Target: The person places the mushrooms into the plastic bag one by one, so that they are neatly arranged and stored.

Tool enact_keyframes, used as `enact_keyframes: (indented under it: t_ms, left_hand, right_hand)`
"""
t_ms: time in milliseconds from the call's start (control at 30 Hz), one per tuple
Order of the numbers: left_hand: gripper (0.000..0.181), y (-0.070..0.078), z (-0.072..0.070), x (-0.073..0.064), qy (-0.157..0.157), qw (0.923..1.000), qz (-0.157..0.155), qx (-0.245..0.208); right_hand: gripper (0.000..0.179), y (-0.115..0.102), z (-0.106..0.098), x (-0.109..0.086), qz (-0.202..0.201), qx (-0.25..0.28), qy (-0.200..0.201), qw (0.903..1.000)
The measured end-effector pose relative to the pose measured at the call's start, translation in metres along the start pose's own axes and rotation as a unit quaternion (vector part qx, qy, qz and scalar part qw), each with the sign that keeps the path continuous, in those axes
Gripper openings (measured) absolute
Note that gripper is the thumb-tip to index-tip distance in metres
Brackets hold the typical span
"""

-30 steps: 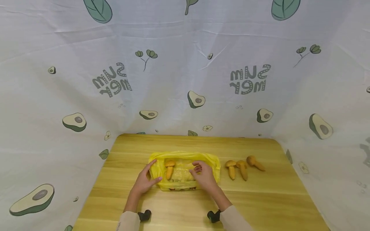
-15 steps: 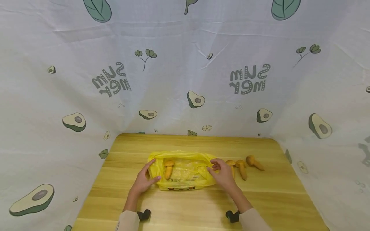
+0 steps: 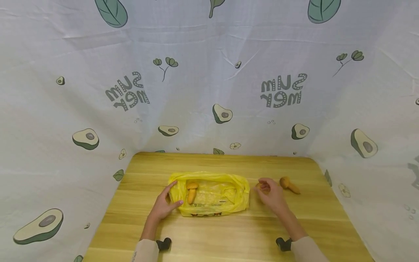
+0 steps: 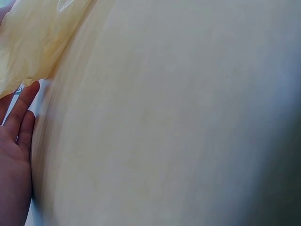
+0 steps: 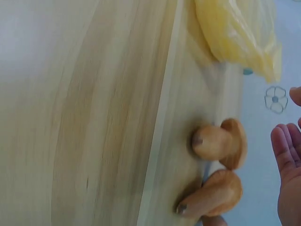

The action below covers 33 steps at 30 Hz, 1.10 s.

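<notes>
A yellow plastic bag (image 3: pixel 243 203) lies spread with its mouth up, one orange-brown mushroom (image 3: pixel 192 193) inside at its left end. My left hand (image 3: pixel 162 205) rests at the bag's left end, thumb and index finger spread at the rim. In the left wrist view, straight fingers (image 4: pixel 18 115) touch the yellow plastic. My right hand (image 3: pixel 272 195) hovers over mushrooms right of the bag, largely hiding them in the head view. The right wrist view has two mushrooms, one nearer (image 5: pixel 214 193) and one farther (image 5: pixel 221 142), with the right-hand fingers (image 5: pixel 286 146) apart from both.
Another mushroom (image 3: pixel 289 185) lies just right of my right hand. Everything stands on a wood-grain table (image 3: pixel 209 236). Behind it and along both sides hangs a pale cloth (image 3: pixel 193 91) printed with avocados.
My right hand has moved from above the bag's mouth rightward, out past its rim, to the mushrooms. My left hand and the mushroom in the bag have stayed in place.
</notes>
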<state>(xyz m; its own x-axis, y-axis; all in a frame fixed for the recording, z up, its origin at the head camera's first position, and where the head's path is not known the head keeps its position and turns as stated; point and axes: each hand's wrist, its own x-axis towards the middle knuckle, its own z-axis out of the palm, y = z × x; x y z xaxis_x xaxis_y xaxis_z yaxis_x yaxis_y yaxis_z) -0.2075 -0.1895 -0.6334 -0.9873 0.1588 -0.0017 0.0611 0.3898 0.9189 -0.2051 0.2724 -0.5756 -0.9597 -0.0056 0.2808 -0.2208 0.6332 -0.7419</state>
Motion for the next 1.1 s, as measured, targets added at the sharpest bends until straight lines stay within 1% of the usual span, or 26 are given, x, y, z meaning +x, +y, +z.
enact_keyframes:
  t_ms: [100,267,400,567,667,800,900,1100]
  left_hand:
    - [0.087,0.001,0.0,-0.001,0.001,1.0,-0.002,0.002]
    - [0.086,0.002,0.001,-0.001,0.007,0.9999,-0.002,-0.01]
    - [0.085,0.002,0.002,-0.001,0.01,0.9998,-0.001,-0.016]
    - [0.086,0.002,0.002,-0.001,0.008,1.0,-0.005,-0.002]
    - [0.087,0.001,0.002,-0.001,0.006,1.0,-0.005,0.005]
    - [0.087,0.001,0.002,-0.001,0.004,1.0,-0.002,0.006]
    - [0.086,0.002,0.002,-0.002,0.003,1.0,-0.001,0.004]
    - [0.086,0.002,0.002,-0.001,0.016,0.9999,-0.002,-0.007]
  right_hand:
    - [0.036,0.008,-0.009,0.0,-0.013,-0.005,0.013,0.9998]
    - [0.037,0.016,-0.02,0.001,-0.018,-0.01,0.031,0.9993]
    - [0.042,0.019,-0.029,0.001,0.008,-0.014,0.027,0.9995]
    - [0.047,0.026,-0.037,0.0,0.044,-0.021,0.016,0.9987]
    - [0.048,0.031,-0.042,-0.001,0.048,-0.032,0.02,0.9981]
    - [0.049,0.036,-0.05,-0.003,0.042,-0.047,0.029,0.9976]
    - [0.049,0.041,-0.056,-0.004,0.039,-0.044,0.037,0.9976]
    - [0.05,0.053,-0.066,-0.006,0.051,-0.05,0.049,0.9963]
